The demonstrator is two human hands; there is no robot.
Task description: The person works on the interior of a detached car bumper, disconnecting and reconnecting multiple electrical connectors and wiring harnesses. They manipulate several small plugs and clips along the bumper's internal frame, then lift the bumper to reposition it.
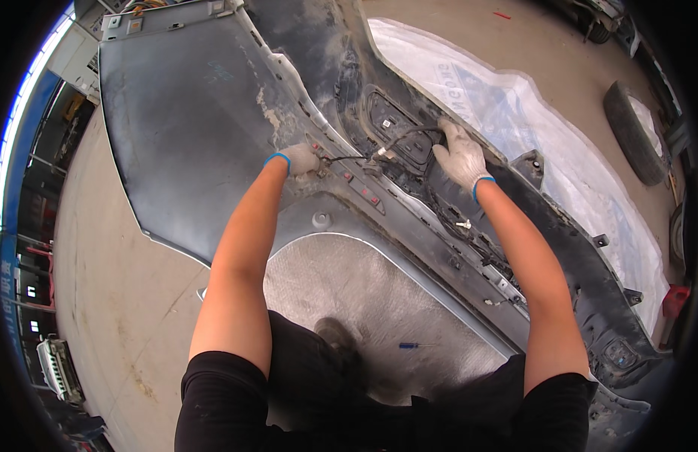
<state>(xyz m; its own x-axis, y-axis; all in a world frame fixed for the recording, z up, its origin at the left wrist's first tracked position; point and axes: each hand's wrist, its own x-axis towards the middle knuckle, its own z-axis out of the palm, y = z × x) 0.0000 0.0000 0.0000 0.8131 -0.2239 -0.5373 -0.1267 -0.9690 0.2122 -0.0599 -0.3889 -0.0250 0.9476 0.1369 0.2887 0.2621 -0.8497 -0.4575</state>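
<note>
A large dark plastic bumper (183, 128) lies face down. My left hand (298, 160), in a grey glove, is closed at the strip with small red clips (348, 177), where a thin black cable (401, 138) ends; what its fingers hold is hidden. My gloved right hand (460, 158) rests with thumb and fingers apart on the bumper's inner right part, beside the cable. A pale connector (382, 152) sits on the cable between both hands, and more wiring (454, 218) runs down along the inner side.
A white plastic sheet (590, 203) lies under the right side. A blue screwdriver (409, 346) is on the silvery mat (341, 267) by my foot. A tire (631, 139) lies at the right on the concrete floor (108, 286), and vehicle parts (59, 365) stand at the left.
</note>
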